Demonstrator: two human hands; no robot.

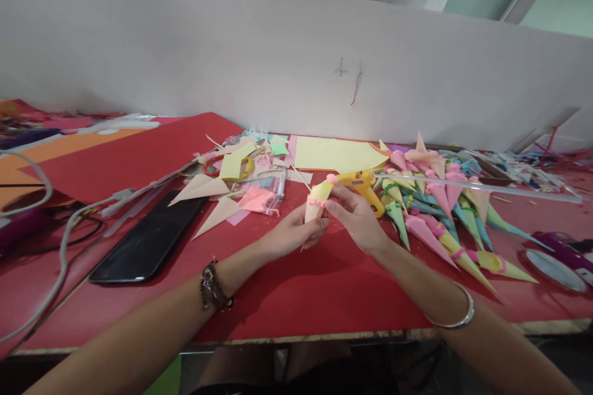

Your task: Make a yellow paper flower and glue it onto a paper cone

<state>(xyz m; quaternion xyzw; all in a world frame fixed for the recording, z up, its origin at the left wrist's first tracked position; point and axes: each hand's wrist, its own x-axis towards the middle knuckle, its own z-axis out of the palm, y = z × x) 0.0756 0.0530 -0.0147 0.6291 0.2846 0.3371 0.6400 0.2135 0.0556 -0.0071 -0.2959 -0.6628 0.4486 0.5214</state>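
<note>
A small paper cone (pixel 315 211), cream outside, sits upright in my left hand (pixel 296 228), whose fingers are closed around its lower part. A yellow paper piece (pixel 321 191) rises from its mouth, tipped with a pink fuzzy ball (pixel 332 179). Pink fuzzy trim runs along the cone's rim. My right hand (pixel 354 213) closes on the cone's right side at the rim, thumb on the trim; its other fingertips are partly hidden behind the cone. Just behind my right hand lies a yellow glue gun (pixel 365 185) with a long clear glue stick (pixel 482 185) at its back.
Many finished-looking pastel paper cones (pixel 445 197) are heaped at the right. Left of my hands are loose cream cones (pixel 215 217), a pink packet (pixel 256 199), scissors (pixel 213 165) and a black phone (pixel 148 244). Yellow paper sheets (pixel 338 154) lie behind; a white cable (pixel 65 253) crosses the left.
</note>
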